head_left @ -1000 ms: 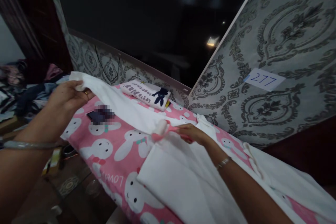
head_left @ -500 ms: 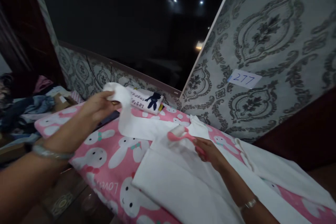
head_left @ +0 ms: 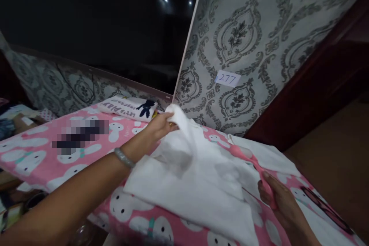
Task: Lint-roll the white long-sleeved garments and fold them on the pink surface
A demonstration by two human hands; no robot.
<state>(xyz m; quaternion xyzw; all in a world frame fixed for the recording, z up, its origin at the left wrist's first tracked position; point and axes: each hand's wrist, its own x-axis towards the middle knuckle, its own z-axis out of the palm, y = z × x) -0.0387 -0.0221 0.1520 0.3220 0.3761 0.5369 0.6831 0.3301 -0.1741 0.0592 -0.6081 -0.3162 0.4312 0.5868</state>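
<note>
My left hand pinches the end of a white sleeve, holding it raised above the body of the white garment. The sleeve curves down onto the garment, which lies spread on a pink cloth with white rabbits. In my right hand is a pink lint roller, gripped by its handle. Its pale roller head points up and left, above the garment's right side. Part of the garment at the right lies beyond the roller.
Behind the table stands a large dark screen against patterned wallpaper. A folded printed cloth lies by the wall. Dark-rimmed glasses rest at the right. A dark, pixelated item lies at the left. A paper marked 277 is on the wall.
My left hand has carried the sleeve end rightward over the garment. My right hand has moved the lint roller right, away from the garment's middle. The view has turned right.
</note>
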